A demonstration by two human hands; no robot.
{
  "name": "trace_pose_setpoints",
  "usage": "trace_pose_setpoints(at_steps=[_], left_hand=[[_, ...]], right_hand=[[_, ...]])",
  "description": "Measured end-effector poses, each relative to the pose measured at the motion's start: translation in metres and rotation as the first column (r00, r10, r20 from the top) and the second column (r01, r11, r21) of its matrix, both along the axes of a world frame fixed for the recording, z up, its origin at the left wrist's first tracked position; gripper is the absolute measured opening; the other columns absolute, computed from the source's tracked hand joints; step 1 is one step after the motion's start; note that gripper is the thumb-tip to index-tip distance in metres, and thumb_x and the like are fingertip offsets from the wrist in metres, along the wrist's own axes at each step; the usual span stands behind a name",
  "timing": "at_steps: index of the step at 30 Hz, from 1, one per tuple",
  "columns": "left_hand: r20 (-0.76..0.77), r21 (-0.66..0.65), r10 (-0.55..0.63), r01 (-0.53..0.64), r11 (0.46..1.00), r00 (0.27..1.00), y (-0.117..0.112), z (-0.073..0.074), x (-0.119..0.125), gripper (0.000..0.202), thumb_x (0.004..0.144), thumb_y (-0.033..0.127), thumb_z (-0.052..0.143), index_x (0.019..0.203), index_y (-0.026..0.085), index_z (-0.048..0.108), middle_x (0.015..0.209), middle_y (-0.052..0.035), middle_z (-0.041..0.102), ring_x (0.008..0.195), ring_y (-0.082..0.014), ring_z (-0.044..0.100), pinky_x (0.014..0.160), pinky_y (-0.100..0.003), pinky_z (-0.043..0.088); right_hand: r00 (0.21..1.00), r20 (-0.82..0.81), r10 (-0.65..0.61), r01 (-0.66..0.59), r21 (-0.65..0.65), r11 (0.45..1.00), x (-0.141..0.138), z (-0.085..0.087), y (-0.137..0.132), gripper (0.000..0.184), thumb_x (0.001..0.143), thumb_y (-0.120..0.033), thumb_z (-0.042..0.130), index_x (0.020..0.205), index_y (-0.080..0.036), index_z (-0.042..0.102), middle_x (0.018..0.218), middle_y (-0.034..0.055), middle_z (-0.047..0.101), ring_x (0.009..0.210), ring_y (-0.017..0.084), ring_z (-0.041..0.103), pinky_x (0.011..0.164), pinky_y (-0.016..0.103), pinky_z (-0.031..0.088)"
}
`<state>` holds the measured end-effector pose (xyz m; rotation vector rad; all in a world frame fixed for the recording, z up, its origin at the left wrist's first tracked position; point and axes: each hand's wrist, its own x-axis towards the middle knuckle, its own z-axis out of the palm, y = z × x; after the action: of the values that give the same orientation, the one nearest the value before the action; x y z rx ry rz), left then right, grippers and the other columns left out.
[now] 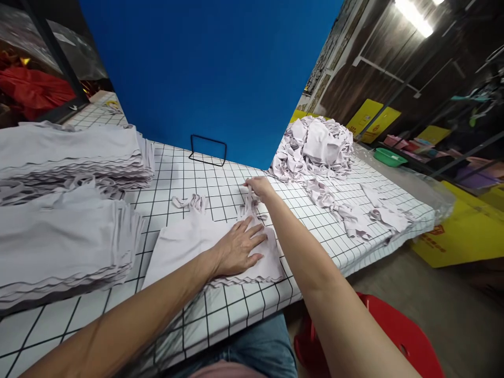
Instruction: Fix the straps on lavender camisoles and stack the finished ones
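A pale lilac-white camisole (185,239) lies flat on the checked tablecloth, its hem along the near side and its straps toward the back. My left hand (239,247) presses down on its right part with the fingers spread. Just beyond, my right hand (258,188) is closed on the right shoulder strap (249,202), pulling it up and away from the body of the garment. The left strap (192,202) lies in loose loops on the cloth. Whether more camisoles lie beneath this one I cannot tell.
Two neat stacks of camisoles, a near stack (59,241) and a far stack (66,147), stand at the left. A blue panel (212,73) with a black wire stand (208,150) rises behind. Crumpled garments (321,142) are heaped at the back right. A red stool (397,336) stands below the table (232,310).
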<state>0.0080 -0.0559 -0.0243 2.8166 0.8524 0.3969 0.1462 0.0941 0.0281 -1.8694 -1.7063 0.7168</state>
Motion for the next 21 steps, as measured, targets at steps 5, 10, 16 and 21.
trace_pose_setpoints(at_steps=[5,10,16,21], left_hand=[[0.0,-0.009,-0.004,0.004,1.0,1.0,0.002,-0.003,0.0,0.053,0.096,0.046,0.043,0.144,0.023,0.043,0.156,-0.0076,0.036,0.147,-0.0396,0.017,0.114,-0.057,0.025],[0.048,-0.014,-0.013,0.014,1.0,0.999,0.004,-0.002,0.002,0.044,0.094,0.048,0.044,0.13,0.025,0.056,0.143,-0.0076,0.05,0.144,-0.0368,0.025,0.115,-0.055,0.026],[-0.014,0.009,-0.002,0.002,1.0,1.0,0.005,-0.003,0.004,0.048,0.095,0.041,0.043,0.136,0.02,0.051,0.147,-0.0117,0.045,0.139,-0.0382,0.031,0.113,-0.056,0.026],[-0.058,0.03,0.0,0.002,1.0,0.998,0.005,-0.006,0.004,0.05,0.096,0.041,0.042,0.14,0.019,0.049,0.154,-0.013,0.037,0.142,-0.0396,0.025,0.113,-0.056,0.025]], right_hand=[[0.943,-0.217,0.252,-0.182,0.296,0.938,0.023,0.039,-0.039,0.032,0.098,-0.038,0.043,0.114,-0.018,0.062,0.108,0.0052,0.068,0.097,0.013,0.06,0.081,0.025,0.046],[0.783,-0.166,0.599,-0.538,0.302,0.787,0.053,0.033,-0.131,0.015,0.09,-0.032,0.06,0.101,-0.027,0.07,0.106,0.0026,0.061,0.097,0.015,0.057,0.079,0.029,0.047],[0.899,-0.307,0.313,-0.273,0.167,0.947,0.072,-0.012,-0.188,0.024,0.092,-0.035,0.057,0.108,-0.019,0.065,0.098,0.0048,0.064,0.083,0.013,0.058,0.072,0.027,0.047],[0.948,-0.275,0.159,-0.186,-0.073,0.98,0.064,-0.01,-0.189,0.038,0.087,-0.053,0.059,0.087,-0.016,0.064,0.073,0.0012,0.063,0.064,0.011,0.054,0.059,0.024,0.042]])
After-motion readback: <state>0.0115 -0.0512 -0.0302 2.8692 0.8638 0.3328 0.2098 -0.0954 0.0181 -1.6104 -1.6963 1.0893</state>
